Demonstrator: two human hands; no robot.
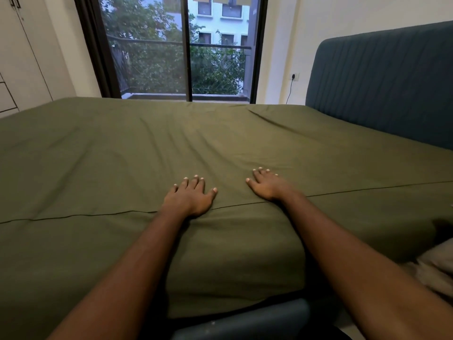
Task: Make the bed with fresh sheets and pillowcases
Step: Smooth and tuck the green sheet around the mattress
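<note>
Both hands, left hand and right hand, lie flat, fingers spread, gripping nothing on the green sheet. Pushing sideways probably bunches those wrinkles instead of clearing them.

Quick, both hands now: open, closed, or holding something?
Left hand: open, flat on the green sheet.
Right hand: open, flat on the same sheet.

Plain olive-green sheet, teal headboard with stitched vertical lines, white wall
</note>
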